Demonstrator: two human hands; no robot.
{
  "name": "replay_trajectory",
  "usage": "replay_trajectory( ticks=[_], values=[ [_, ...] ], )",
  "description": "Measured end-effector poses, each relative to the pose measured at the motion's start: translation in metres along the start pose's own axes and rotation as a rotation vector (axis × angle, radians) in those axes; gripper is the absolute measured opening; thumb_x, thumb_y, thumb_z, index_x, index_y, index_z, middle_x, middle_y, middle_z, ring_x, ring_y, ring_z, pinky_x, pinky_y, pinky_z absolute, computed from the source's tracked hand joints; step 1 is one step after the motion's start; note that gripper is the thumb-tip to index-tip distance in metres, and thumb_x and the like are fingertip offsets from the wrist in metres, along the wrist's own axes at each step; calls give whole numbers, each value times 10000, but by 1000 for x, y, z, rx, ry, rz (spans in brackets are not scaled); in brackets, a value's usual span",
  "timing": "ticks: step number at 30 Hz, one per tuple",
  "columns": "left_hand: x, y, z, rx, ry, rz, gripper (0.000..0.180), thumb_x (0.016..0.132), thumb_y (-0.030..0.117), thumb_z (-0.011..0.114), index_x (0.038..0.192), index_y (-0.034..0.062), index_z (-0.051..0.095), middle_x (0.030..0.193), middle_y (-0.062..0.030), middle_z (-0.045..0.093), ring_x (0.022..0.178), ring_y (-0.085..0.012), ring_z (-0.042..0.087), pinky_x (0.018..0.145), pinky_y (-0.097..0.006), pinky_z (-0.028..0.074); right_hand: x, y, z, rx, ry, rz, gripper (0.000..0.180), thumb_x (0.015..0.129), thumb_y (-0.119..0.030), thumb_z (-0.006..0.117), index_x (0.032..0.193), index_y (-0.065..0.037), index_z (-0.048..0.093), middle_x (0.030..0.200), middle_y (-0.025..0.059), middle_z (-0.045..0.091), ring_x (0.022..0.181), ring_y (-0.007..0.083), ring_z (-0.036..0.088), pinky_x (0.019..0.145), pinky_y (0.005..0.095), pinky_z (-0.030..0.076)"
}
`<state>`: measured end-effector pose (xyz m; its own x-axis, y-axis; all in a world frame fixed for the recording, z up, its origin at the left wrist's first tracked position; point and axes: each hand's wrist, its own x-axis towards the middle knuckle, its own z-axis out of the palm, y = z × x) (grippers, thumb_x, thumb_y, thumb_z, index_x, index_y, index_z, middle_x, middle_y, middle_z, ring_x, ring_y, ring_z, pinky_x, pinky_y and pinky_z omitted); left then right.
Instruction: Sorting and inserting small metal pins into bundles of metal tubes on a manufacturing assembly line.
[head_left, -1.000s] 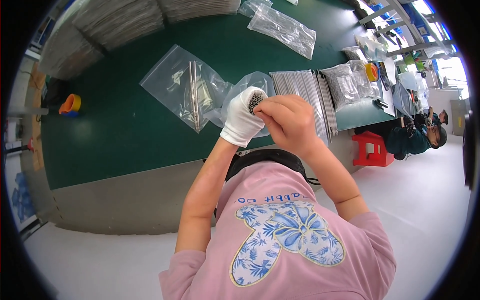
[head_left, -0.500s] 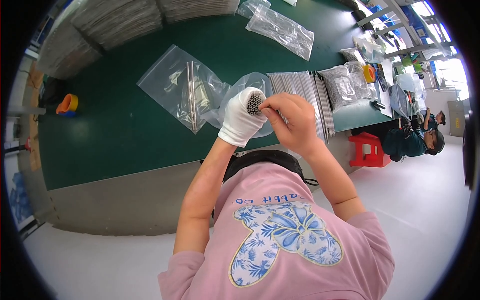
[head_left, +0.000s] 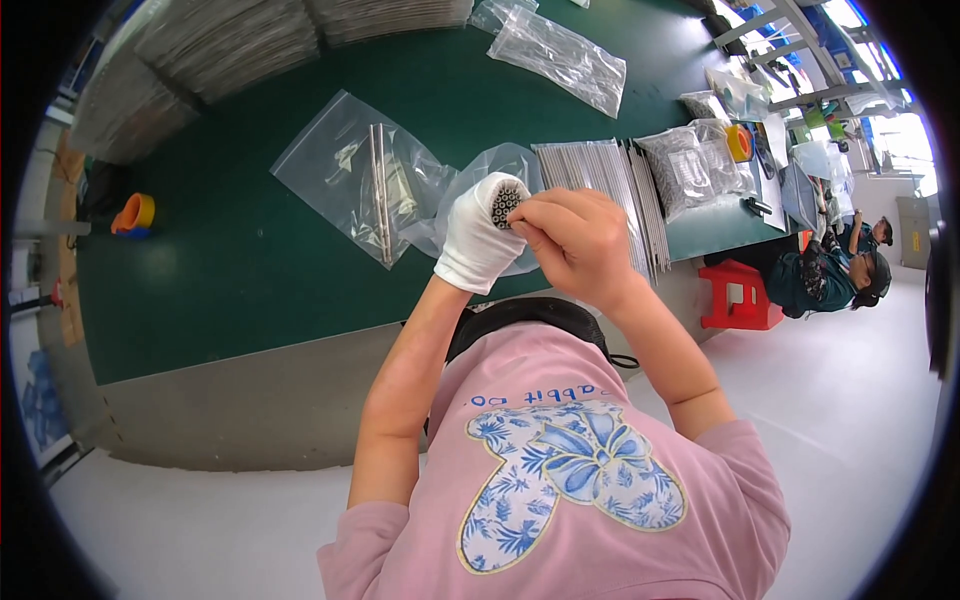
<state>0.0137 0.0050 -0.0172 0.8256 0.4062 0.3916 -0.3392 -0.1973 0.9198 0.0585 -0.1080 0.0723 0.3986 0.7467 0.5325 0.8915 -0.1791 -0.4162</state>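
My left hand (head_left: 468,240), in a white glove, is closed around a bundle of thin metal tubes (head_left: 506,203) whose round, hollow ends face up toward me. At the right edge of those ends, my bare right hand (head_left: 583,243) has its thumb and forefinger pinched together. Whatever lies between these fingertips is too small to make out. Behind the glove spreads a clear plastic bag (head_left: 484,170). To its left lies another clear bag (head_left: 325,165), with a few long metal rods (head_left: 381,195) on or in it.
Right of my hands lies a row of long metal tubes (head_left: 585,160). Farther right are bags of small parts (head_left: 690,165) and a tape roll (head_left: 739,143). Another tape roll (head_left: 135,214) sits at left on the green table (head_left: 230,290). Beyond a red stool (head_left: 738,297) is a person (head_left: 815,275).
My right fingertips have shifted slightly left and down, now covering a little more of the tube ends. The left hand keeps its hold almost unmoved.
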Motion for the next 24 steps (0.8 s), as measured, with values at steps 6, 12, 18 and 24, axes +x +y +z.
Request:
replay_trajectory(
  ticks=[6,12,18,24],
  values=[
    [2,1,-2,-13,-35,-9,241,636,-10,673,828,67,549,700,-59,563,593,-179,528,573,-267,454,1,-1,-1,2,-11,38,86,698,-25,652,769,-46,609,711,75,619,564,227,570,501,301,413],
    [3,9,-14,-63,-160,-72,276,630,-3,698,848,58,539,711,-39,557,609,-126,513,579,-252,452,-4,0,-5,29,-59,29,114,722,-4,617,820,-46,577,753,86,616,587,254,577,524,321,440],
    [6,10,-22,-93,-203,-134,273,641,31,731,840,51,544,704,-26,559,607,-100,503,571,-239,448,-2,-1,-7,90,3,22,141,718,18,611,836,-41,561,759,83,614,595,254,583,536,316,454],
    [8,0,-19,-24,-244,-93,202,643,22,717,771,49,563,646,-22,551,573,-101,494,550,-250,444,7,-5,-10,143,94,-16,141,720,29,601,832,-42,554,744,87,607,602,252,586,538,304,457]
  ],
)
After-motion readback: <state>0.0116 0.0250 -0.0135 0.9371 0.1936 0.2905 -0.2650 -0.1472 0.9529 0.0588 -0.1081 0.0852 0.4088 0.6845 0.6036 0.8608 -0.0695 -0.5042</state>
